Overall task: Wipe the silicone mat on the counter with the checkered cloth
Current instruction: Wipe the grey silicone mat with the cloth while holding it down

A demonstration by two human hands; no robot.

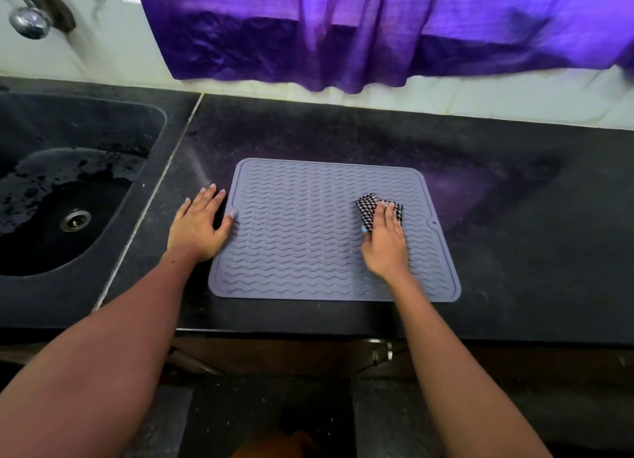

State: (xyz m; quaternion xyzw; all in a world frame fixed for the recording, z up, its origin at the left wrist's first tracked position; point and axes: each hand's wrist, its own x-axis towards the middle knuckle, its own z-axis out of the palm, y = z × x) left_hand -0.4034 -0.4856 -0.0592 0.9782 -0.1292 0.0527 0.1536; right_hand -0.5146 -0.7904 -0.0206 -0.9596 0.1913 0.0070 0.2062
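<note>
We are in the middle of the wiping itself. The silicone mat (319, 231) lies flat on the dark tabletop (514, 251), just right of the sink (68, 183) and near the front edge, its wavy ridges facing up. Our right hand (386, 243) presses the checkered cloth (372, 210) onto the right part of the mat. The cloth is bunched into a small wad, and it peeks out ahead of and beside the fingers (386, 217), which lie fairly flat over it with the thumb tucked at its left side; so this hand is neither fisted nor fully spread, but clamped down on the cloth. The hand looks slightly blurred, which we take as a sign of a stroke under way.

Our left hand (197, 227) is spread wide, palm down, at the mat's left edge. Most of it rests on the tabletop, while the thumb (230, 217) reaches onto the mat's rim and seems to pin it in place. It holds nothing.

By our judgement, the next move calls for dragging the cloth across the ridges towards the uncovered left and near parts, keeping pressure even and the left hand firm so the mat does not slide.
</note>
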